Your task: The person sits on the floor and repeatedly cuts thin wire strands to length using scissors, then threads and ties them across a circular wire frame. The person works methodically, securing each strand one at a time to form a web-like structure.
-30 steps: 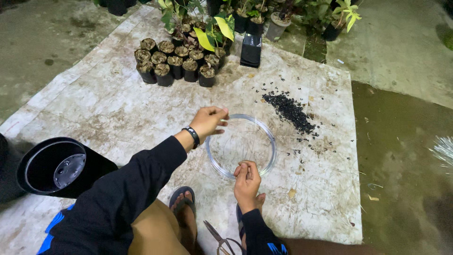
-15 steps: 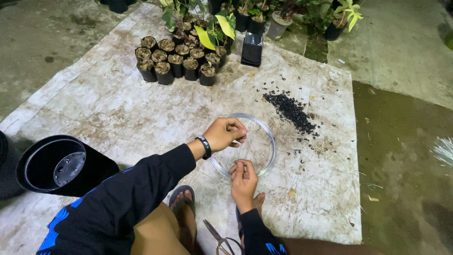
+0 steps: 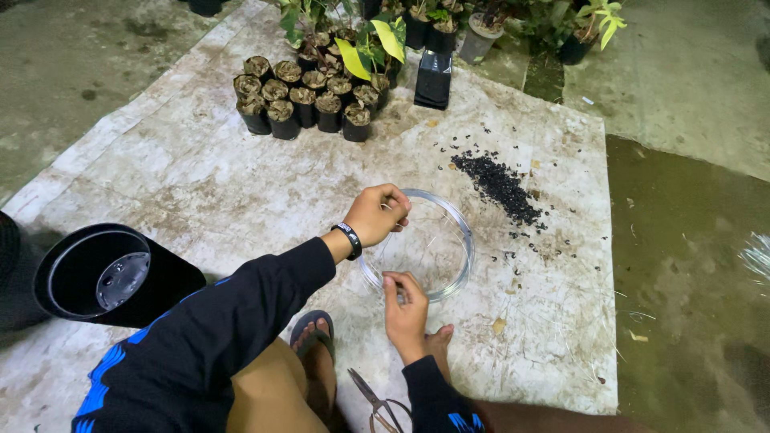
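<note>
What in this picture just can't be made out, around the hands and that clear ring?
- Head view: what the left hand pinches at the clear ring is hidden by its curled fingers.
- The right hand fingertips cover their contact with the ring.
- The scissors are cut off by the bottom edge.
- The black grains are too small to identify.

The ring [image 3: 417,244] lies on the mat [image 3: 176,176] in the middle. Small pots [image 3: 301,100] stand far left, soil [image 3: 501,186] right of the ring, a bucket [image 3: 104,277] near left, scissors [image 3: 377,401] near.

Clear glossy plastic ring [image 3: 459,240], matt stained sheet [image 3: 176,176], glossy black plastic pot [image 3: 104,277], gritty black granules [image 3: 501,186].
</note>
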